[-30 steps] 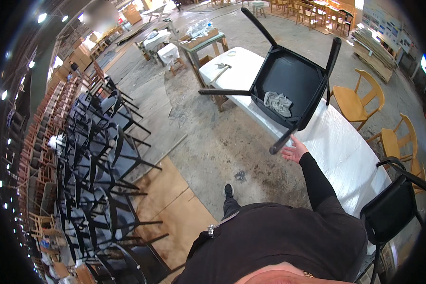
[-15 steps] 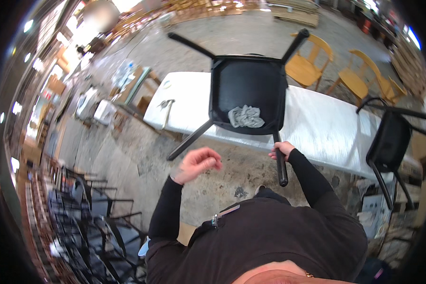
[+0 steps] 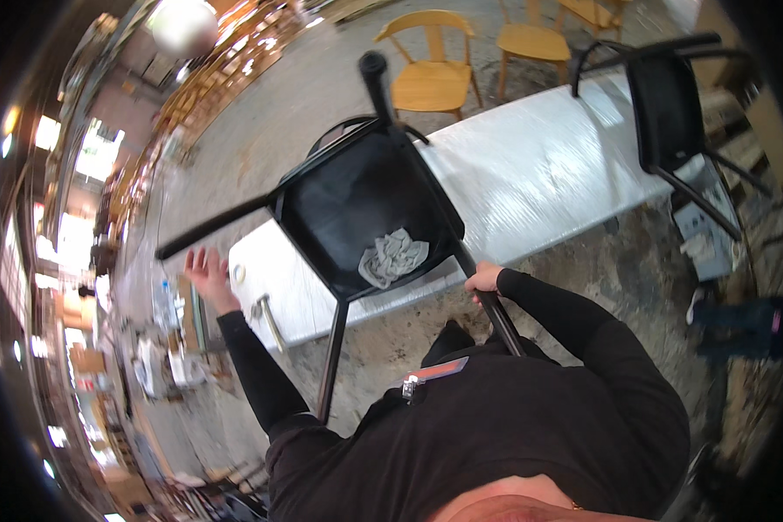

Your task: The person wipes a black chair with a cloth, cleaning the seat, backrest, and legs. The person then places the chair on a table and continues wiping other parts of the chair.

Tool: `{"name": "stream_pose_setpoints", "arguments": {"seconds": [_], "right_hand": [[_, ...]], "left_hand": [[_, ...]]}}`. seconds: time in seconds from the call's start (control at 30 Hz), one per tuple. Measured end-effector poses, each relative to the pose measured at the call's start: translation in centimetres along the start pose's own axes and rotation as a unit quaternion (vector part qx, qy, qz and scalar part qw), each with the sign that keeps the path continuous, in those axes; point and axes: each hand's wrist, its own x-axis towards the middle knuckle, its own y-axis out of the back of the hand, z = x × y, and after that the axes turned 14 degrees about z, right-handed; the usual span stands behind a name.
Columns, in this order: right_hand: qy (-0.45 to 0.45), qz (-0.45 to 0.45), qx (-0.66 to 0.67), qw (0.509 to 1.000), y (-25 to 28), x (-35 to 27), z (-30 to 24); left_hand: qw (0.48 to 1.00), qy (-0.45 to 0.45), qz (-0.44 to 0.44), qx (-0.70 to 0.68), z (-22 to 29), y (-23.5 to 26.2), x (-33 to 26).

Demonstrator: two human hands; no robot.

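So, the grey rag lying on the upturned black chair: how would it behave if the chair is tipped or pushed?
The rag looks crumpled and floppy, probably light. It lies loose on the chair underside, so it would likely slide off if tilted. The right hand grips only one leg, so the chair may swing.

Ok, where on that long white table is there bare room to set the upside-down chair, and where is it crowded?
The white table is bare from the upturned black chair to the second black chair at its far end. Its near end is crowded: a hammer-like tool lies there under the open left hand. The right hand grips a chair leg; a grey rag rests on the seat's underside.
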Motion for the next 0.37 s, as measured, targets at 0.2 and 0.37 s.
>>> {"name": "stream_pose_setpoints", "arguments": {"seconds": [0.2, 0.37], "right_hand": [[-0.023, 0.012, -0.025, 0.999, 0.2, -1.0, -0.2], [-0.041, -0.007, -0.041, 0.998, 0.1, -0.5, -1.5]], "left_hand": [[0.994, -0.033, -0.098, -0.035, -1.6, -4.5, 3.8], [0.972, -0.067, -0.193, -0.116, -4.3, -7.0, 6.7]]}}
